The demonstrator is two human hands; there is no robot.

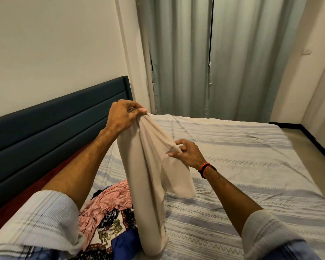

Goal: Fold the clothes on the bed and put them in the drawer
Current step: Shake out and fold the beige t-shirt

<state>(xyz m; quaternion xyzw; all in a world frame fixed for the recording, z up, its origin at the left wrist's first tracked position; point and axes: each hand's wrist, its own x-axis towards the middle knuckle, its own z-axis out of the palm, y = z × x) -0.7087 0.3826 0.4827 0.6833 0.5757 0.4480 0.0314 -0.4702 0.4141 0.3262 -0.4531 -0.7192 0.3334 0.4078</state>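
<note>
Head view: above the bed's (251,166) near-left corner, the left hand (123,115) pinches a beige garment's (148,166) top edge while the right hand (186,152) pinches a side seam; spreading it flat likely comes next, before folding.

L grip (123,114) raised, pinching; R grip (186,152) lower, prob. pinching.

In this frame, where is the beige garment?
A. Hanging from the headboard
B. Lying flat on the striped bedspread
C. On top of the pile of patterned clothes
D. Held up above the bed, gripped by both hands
D: the left hand grips the top of the beige garment and lifts it, while the right hand pinches an edge lower down, so it hangs over the bed.
</note>
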